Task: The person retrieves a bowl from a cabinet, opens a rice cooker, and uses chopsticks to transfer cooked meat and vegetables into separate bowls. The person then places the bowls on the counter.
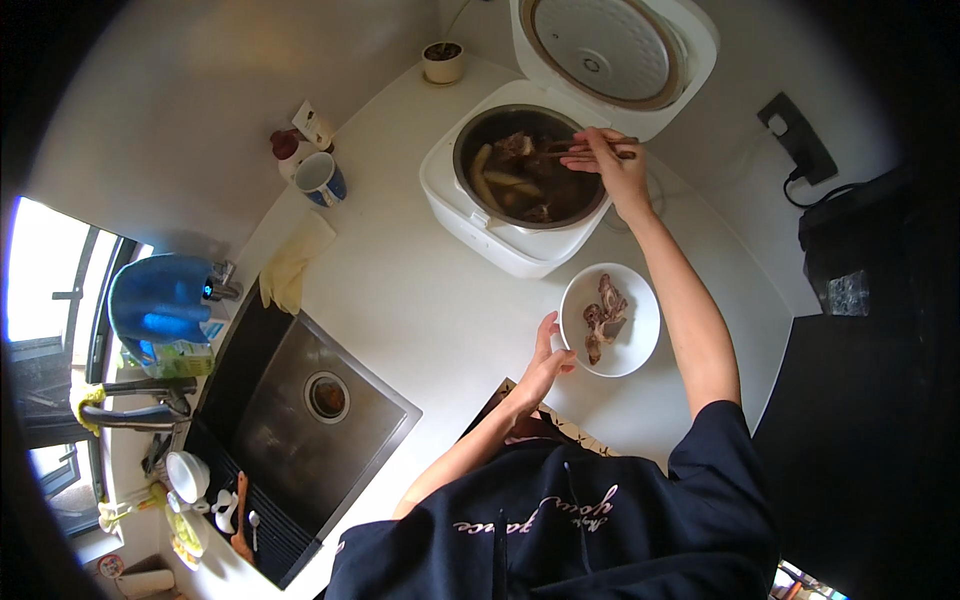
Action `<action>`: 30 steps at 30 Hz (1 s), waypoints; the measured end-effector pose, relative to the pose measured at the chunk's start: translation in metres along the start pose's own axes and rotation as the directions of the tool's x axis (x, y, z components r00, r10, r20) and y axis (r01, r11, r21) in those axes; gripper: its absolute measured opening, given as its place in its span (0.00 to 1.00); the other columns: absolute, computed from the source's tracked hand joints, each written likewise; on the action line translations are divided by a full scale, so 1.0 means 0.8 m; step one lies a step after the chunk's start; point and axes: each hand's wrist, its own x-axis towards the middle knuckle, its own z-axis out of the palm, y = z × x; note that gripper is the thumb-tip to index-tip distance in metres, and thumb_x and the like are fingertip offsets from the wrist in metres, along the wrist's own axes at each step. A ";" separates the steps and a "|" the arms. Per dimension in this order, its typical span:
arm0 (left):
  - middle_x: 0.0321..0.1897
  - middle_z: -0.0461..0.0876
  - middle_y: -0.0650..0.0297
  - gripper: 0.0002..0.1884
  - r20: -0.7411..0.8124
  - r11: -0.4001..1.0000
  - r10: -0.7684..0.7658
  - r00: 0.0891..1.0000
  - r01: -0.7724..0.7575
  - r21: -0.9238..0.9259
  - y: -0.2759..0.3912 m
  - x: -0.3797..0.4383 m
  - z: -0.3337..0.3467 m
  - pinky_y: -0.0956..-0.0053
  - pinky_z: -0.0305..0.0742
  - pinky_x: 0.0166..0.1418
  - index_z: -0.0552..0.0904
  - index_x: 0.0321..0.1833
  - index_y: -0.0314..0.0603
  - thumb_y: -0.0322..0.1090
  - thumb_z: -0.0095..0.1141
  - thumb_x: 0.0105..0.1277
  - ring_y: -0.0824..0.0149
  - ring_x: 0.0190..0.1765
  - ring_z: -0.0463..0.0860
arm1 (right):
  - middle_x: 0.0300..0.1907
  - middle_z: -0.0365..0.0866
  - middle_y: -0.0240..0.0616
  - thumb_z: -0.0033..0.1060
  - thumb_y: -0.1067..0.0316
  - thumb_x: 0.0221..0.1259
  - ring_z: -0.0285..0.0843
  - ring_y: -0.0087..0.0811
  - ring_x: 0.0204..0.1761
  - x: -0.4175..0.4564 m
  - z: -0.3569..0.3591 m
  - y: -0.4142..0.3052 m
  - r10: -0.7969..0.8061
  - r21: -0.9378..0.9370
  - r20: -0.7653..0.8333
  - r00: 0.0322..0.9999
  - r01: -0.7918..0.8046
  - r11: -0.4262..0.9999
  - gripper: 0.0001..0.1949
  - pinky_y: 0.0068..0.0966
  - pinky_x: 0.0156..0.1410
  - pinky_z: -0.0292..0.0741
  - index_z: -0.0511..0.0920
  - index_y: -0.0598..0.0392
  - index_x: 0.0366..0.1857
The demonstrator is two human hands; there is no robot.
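Note:
My right hand (609,166) grips a pair of wooden chopsticks (626,141) over the inner pot (461,180) of a white rice cooker (495,251). Their tips reach a chunk of bony meat (514,146) in the dark broth; I cannot tell whether they pinch it. Long pale pieces of food (506,178) also lie in the broth. The cooker's lid (607,49) stands raised at the back. With my left hand (546,366) I hold the rim of a white bowl (646,337) on the counter. Inside the bowl are a few pieces of meat on bone (604,315).
To the left is a sink (285,382) with a rubber glove (292,262) by its corner. A mug (320,180) and a small plant pot (442,64) stand along the wall. Spoons (225,510) lie on the black drainer. A power strip (799,139) is on the right wall.

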 end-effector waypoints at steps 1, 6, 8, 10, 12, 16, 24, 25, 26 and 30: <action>0.75 0.52 0.53 0.43 0.004 1.000 -0.004 1.000 0.004 0.005 0.000 0.000 0.000 0.59 0.72 0.64 0.42 0.82 0.52 0.36 0.50 0.67 0.55 0.64 0.71 | 0.38 0.85 0.52 0.53 0.61 0.77 0.90 0.42 0.40 -0.006 -0.003 -0.006 -0.012 0.014 -0.023 1.000 0.013 1.000 0.17 0.29 0.46 0.89 0.80 0.72 0.44; 0.79 0.47 0.53 0.45 0.008 0.999 -0.039 0.999 0.039 -0.024 0.004 0.003 0.013 0.56 0.71 0.66 0.39 0.82 0.56 0.35 0.49 0.66 0.52 0.68 0.69 | 0.38 0.86 0.53 0.54 0.58 0.77 0.90 0.42 0.39 -0.033 -0.012 -0.031 -0.083 0.107 -0.119 0.989 0.096 0.990 0.19 0.29 0.47 0.89 0.78 0.72 0.45; 0.79 0.46 0.53 0.46 0.006 0.997 -0.054 0.999 0.054 -0.058 0.005 0.006 0.018 0.54 0.71 0.67 0.37 0.82 0.57 0.35 0.49 0.65 0.51 0.70 0.67 | 0.37 0.86 0.52 0.54 0.58 0.77 0.90 0.41 0.39 -0.041 -0.010 -0.039 -0.094 0.132 -0.137 0.986 0.113 0.985 0.19 0.29 0.46 0.89 0.78 0.71 0.44; 0.79 0.47 0.53 0.45 -0.005 0.990 -0.047 0.999 0.046 -0.137 0.001 0.009 0.026 0.54 0.71 0.67 0.37 0.82 0.59 0.33 0.47 0.65 0.51 0.69 0.67 | 0.38 0.86 0.52 0.54 0.59 0.77 0.90 0.41 0.40 -0.048 -0.008 -0.046 -0.094 0.130 -0.132 0.987 0.111 0.985 0.19 0.29 0.47 0.89 0.78 0.71 0.44; 0.78 0.48 0.53 0.45 0.004 0.986 -0.026 1.000 0.026 -0.167 -0.001 0.013 0.029 0.53 0.71 0.67 0.36 0.82 0.60 0.31 0.44 0.65 0.51 0.69 0.68 | 0.38 0.86 0.52 0.54 0.59 0.77 0.90 0.41 0.40 -0.052 -0.012 -0.050 -0.115 0.119 -0.155 0.981 0.134 0.984 0.19 0.30 0.47 0.89 0.78 0.71 0.45; 0.76 0.52 0.53 0.44 0.038 0.988 -0.012 0.999 0.018 -0.155 0.000 0.022 0.029 0.54 0.71 0.68 0.36 0.82 0.61 0.28 0.39 0.63 0.52 0.69 0.69 | 0.39 0.86 0.53 0.53 0.59 0.78 0.90 0.41 0.39 -0.064 -0.015 -0.050 -0.114 0.094 -0.162 0.980 0.131 0.987 0.19 0.30 0.47 0.88 0.79 0.72 0.45; 0.74 0.58 0.53 0.44 0.008 0.981 -0.021 1.000 0.022 -0.194 0.016 0.042 0.038 0.55 0.71 0.65 0.37 0.81 0.63 0.30 0.39 0.63 0.55 0.65 0.73 | 0.39 0.87 0.52 0.53 0.59 0.78 0.90 0.39 0.39 -0.079 -0.021 -0.051 -0.102 0.111 -0.158 0.982 0.121 0.986 0.20 0.27 0.47 0.88 0.79 0.73 0.45; 0.74 0.59 0.54 0.44 0.008 0.981 -0.018 1.000 0.019 -0.191 0.018 0.045 0.039 0.55 0.71 0.65 0.36 0.81 0.63 0.31 0.39 0.63 0.55 0.65 0.74 | 0.38 0.86 0.51 0.53 0.59 0.78 0.90 0.40 0.39 -0.079 -0.022 -0.051 -0.107 0.111 -0.168 0.980 0.126 0.986 0.19 0.28 0.48 0.88 0.79 0.72 0.44; 0.74 0.59 0.54 0.44 0.008 0.982 -0.016 1.000 0.017 -0.187 0.020 0.046 0.039 0.55 0.71 0.65 0.36 0.81 0.62 0.32 0.40 0.63 0.55 0.65 0.75 | 0.38 0.86 0.51 0.53 0.58 0.77 0.90 0.41 0.39 -0.078 -0.021 -0.051 -0.111 0.110 -0.177 0.978 0.132 0.985 0.19 0.29 0.48 0.88 0.79 0.72 0.43; 0.73 0.61 0.55 0.40 -0.003 0.978 -0.011 1.000 0.010 -0.207 0.019 0.046 0.038 0.54 0.68 0.69 0.41 0.80 0.64 0.35 0.40 0.66 0.55 0.65 0.75 | 0.39 0.86 0.53 0.53 0.58 0.77 0.90 0.42 0.39 -0.081 -0.022 -0.056 -0.122 0.109 -0.180 0.976 0.143 0.984 0.19 0.30 0.48 0.88 0.79 0.71 0.43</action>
